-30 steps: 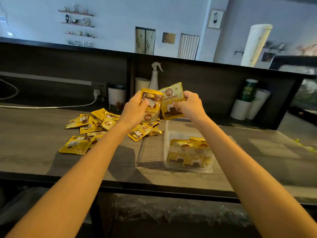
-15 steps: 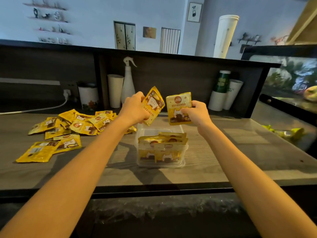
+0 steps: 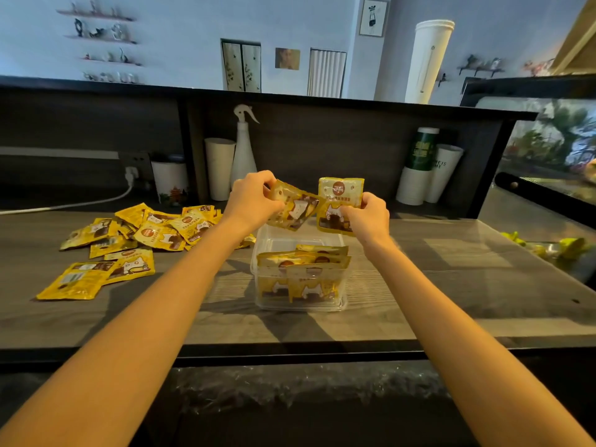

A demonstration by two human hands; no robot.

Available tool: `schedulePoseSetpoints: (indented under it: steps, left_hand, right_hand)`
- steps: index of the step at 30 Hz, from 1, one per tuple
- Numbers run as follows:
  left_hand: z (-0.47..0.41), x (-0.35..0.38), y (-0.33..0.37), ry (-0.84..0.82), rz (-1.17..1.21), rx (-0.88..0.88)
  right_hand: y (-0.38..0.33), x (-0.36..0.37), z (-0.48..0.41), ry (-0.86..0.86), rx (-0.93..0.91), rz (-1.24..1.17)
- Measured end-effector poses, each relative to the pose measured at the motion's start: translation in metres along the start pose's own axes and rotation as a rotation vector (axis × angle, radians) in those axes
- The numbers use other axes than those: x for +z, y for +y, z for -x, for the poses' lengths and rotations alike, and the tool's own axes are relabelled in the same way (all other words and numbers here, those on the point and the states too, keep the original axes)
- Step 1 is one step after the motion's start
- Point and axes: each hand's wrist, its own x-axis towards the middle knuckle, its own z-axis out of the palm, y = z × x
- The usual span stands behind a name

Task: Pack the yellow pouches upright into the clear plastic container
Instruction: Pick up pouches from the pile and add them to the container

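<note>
Left hand (image 3: 254,198): pinching a tilted yellow pouch (image 3: 295,209) at frame centre.
Right hand (image 3: 367,216): gripping an upright pouch (image 3: 338,204).
Clear container (image 3: 300,298): sitting below on the counter (image 3: 451,285), holding upright pouches (image 3: 303,262).
Loose pouches (image 3: 129,240): lying mid-left.

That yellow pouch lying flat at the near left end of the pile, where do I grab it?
Pinch the pouch by its left edge, coming from above and the left. It lies flat on the counter with that edge free, while a neighbouring pouch lies against its right end; sliding a fingertip under would likely help.
</note>
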Motion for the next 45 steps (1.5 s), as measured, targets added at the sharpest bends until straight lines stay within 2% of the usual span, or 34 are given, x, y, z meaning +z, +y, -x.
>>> schedulePoseSetpoints:
  steps: [4,9,15,22,28,34,40,45]
  left_hand:
    - [-0.001,-0.002,-0.002,-0.171,-0.03,0.059]
    - [0.0,0.002,-0.002,-0.544,-0.157,0.137]
    - [0.005,0.005,-0.008,-0.795,-0.249,0.127]
    - [0.008,0.003,-0.007,-0.837,-0.193,0.119]
    - [0.014,0.005,-0.012,-0.808,-0.107,0.056]
    - [0.016,0.001,-0.012,-0.878,-0.097,0.069]
    - [0.016,-0.005,-0.013,-0.884,-0.076,0.1]
    - [0.019,-0.005,-0.017,-0.84,-0.113,0.111]
  right_hand:
    - [0.003,-0.001,-0.001,0.041,-0.008,-0.027]
    - [0.002,0.002,0.001,0.048,-0.064,-0.052]
    - [0.004,0.006,0.003,-0.037,-0.02,-0.155]
    - [0.004,0.012,0.007,-0.203,0.01,-0.148]
    - [0.005,0.009,0.011,-0.352,-0.064,-0.074]
    - [0.01,0.006,0.013,-0.429,0.014,-0.011]
    - [0.008,0.0,0.013,-0.561,-0.081,0.082]
    - [-0.001,0.001,0.014,-0.621,-0.182,0.306]
